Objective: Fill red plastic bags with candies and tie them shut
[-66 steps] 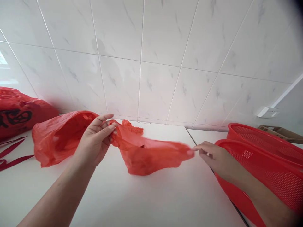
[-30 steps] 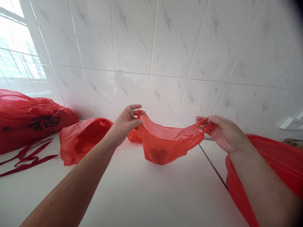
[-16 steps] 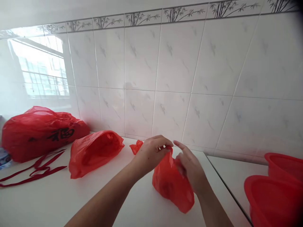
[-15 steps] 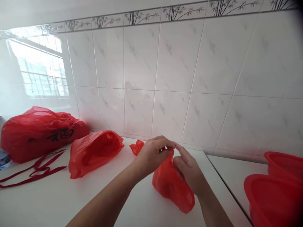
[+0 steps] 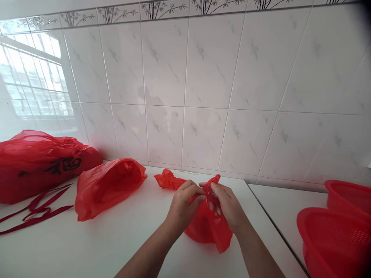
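Here we go, the left hand (image 5: 183,208) and right hand (image 5: 227,208) both clenched on the red plastic bag (image 5: 203,230), bunching it up on the white counter (image 5: 116,251), with a second bag (image 5: 107,191) lying nearby on the left!

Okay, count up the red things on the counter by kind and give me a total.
Red plastic bags: 3 (the held bag, the open bag, the stuffed bag with a black printed character)
Red mesh baskets: 2 (the front basket, the rear basket)
Dark red ribbon tangle: 1
Total: 6
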The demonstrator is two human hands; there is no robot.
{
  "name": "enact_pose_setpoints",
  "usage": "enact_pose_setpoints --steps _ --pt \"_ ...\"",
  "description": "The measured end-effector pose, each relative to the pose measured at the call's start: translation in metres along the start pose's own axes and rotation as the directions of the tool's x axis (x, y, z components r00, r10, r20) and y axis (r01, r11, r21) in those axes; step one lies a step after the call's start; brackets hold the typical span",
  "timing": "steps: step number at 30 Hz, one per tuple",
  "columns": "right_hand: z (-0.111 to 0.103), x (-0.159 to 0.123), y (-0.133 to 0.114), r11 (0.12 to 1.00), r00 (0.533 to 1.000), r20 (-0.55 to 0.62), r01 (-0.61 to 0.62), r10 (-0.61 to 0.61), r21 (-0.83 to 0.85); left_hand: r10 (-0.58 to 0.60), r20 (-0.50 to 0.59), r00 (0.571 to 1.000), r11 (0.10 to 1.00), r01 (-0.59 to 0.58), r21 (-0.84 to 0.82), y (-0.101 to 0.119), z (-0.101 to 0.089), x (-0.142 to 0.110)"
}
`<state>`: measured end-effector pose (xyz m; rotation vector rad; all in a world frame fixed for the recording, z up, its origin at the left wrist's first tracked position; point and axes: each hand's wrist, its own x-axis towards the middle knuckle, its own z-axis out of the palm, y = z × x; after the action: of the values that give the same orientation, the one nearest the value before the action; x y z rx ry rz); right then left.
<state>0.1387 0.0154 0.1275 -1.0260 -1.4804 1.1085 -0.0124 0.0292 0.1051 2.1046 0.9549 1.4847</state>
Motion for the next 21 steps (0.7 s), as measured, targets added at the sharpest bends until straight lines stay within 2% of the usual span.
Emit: enact_pose_setpoints --steps 4,7,10,13,15,17,21 --pt "-0.009 -0.004 -0.005 0.998 0.984 0.171 0.055 -0.047 -0.042 -0.196 -0.071 0.978 0.976 0.188 -0.109 -0.004 -0.003 0.0" --pt "-0.008 -0.005 -0.009 0.991 0.979 0.202 0.036 -0.009 -0.131 -0.276 0.011 0.961 0.939 0.272 -0.211 -0.005 -0.006 -0.001" --pt "-0.002 -0.003 -0.006 0.968 0.994 0.099 -0.008 0.034 -0.25 -0.331 0.097 0.939 0.9 0.345 -0.267 -0.005 -0.007 -0.002" --pt "0.002 0.003 0.004 0.894 0.992 -0.123 -0.047 -0.009 -0.446 -0.345 0.095 0.934 0.897 0.358 -0.26 -0.004 -0.006 -0.003" --pt "0.003 0.006 0.01 0.839 0.981 -0.194 -0.083 -0.027 -0.538 -0.336 0.099 0.937 0.908 0.35 -0.23 -0.004 -0.006 -0.003" --pt "0.003 0.008 0.012 0.863 0.983 -0.181 -0.085 -0.008 -0.498 -0.333 0.114 0.936 0.916 0.35 -0.196 -0.004 -0.007 -0.004" --pt "0.001 0.007 0.007 0.983 0.994 -0.104 -0.062 0.045 -0.173 -0.316 0.11 0.942 0.939 0.327 -0.107 -0.005 -0.008 -0.005"
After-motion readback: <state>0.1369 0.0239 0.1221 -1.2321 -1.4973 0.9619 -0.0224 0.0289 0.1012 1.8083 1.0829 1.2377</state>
